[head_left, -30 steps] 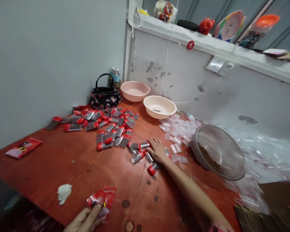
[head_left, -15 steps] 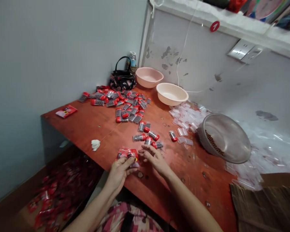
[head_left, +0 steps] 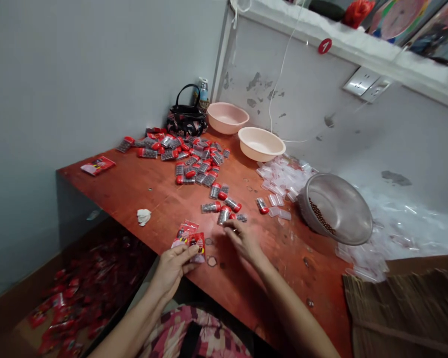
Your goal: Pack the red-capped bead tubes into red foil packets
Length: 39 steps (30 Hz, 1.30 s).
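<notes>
Red packet (head_left: 199,242) is pinched in left hand (head_left: 172,266); right hand (head_left: 245,239) half-curled near filled, capped tubes (head_left: 210,207), any hold indiscernible. Clear sleeves (head_left: 280,175) are left unfilled.

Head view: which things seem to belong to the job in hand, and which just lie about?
Likely the job:
red packets in the left hand
red-capped containers by the right hand
clear plastic pieces
brown balls in the grey bowl

Probably just lying about:
patterned handbag
bottle
crumpled white scrap
</notes>
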{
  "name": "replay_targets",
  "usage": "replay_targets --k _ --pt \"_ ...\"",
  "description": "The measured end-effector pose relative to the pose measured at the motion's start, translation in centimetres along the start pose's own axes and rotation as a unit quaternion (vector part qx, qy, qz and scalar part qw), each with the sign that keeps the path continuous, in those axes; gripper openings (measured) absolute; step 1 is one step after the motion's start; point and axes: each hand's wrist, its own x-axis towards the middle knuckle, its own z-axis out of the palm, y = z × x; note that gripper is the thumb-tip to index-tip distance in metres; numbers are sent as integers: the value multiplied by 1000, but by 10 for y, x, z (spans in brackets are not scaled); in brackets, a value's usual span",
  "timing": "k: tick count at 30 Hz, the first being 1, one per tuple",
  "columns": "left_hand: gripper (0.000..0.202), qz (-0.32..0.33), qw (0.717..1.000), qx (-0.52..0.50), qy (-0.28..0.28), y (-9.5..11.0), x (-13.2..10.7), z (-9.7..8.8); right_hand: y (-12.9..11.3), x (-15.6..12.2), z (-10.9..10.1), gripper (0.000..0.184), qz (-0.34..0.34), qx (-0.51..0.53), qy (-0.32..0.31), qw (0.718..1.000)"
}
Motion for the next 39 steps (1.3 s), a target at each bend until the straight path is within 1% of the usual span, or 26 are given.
replay_targets --k 1,2,3,5,6,8,11,13,14,15,16,17,18,19,20,22,24,27,32,37,39 --pt "8 -6 999 -31 13 0 2 -2 7 4 -12 23 -22 -98 20 995" --pt "5 -8 998 -65 22 -1 3 -3 14 9 -24 27 -36 -186 20 982" --pt "3 -7 994 -101 32 -1 5 -3 21 14 -34 31 -52 -259 -2 964" --pt "5 -9 984 -170 53 -2 9 -3 34 27 -51 36 -78 -347 -62 933" --pt "7 -13 978 -200 65 -3 10 -2 40 32 -56 38 -83 -365 -84 923" --pt "7 -21 965 -246 85 -2 13 1 48 40 -60 36 -79 -369 -94 921" --pt "6 -12 951 -291 101 0 14 5 49 37 -52 30 -64 -361 -57 929" --pt "5 -6 944 -313 109 2 15 6 39 24 -38 27 -39 -317 -16 948" --pt "6 -5 940 -323 113 3 16 5 31 14 -29 25 -6 -248 16 969" --pt "6 -4 936 -331 115 3 17 5 20 2 -18 23 21 -152 21 988" --pt "6 -4 934 -338 116 3 18 5 9 -10 -7 21 36 -55 3 998" --pt "6 -4 933 -342 114 3 19 4 -3 -21 6 20 49 31 -22 998" --pt "5 -3 932 -344 111 3 20 4 -14 -32 18 19 67 107 -50 991" --pt "4 -2 933 -343 108 2 21 5 -24 -40 29 20 88 164 -65 980" --pt "3 -1 934 -342 104 2 21 6 -32 -45 39 19 100 193 -68 974" --pt "4 3 935 -342 94 2 21 8 -42 -50 53 19 114 208 -66 969" --pt "5 6 935 -345 84 3 20 11 -44 -50 59 19 119 195 -60 972" --pt "4 13 934 -350 74 6 18 14 -42 -48 62 20 120 184 -53 974" --pt "3 12 932 -353 85 6 19 13 -41 -48 64 19 114 196 -39 973" --pt "4 32 939 -339 46 0 21 14 -39 -47 66 19 115 198 -37 973" --pt "4 44 942 -330 44 -1 21 15 -38 -46 65 19 115 202 -35 972"
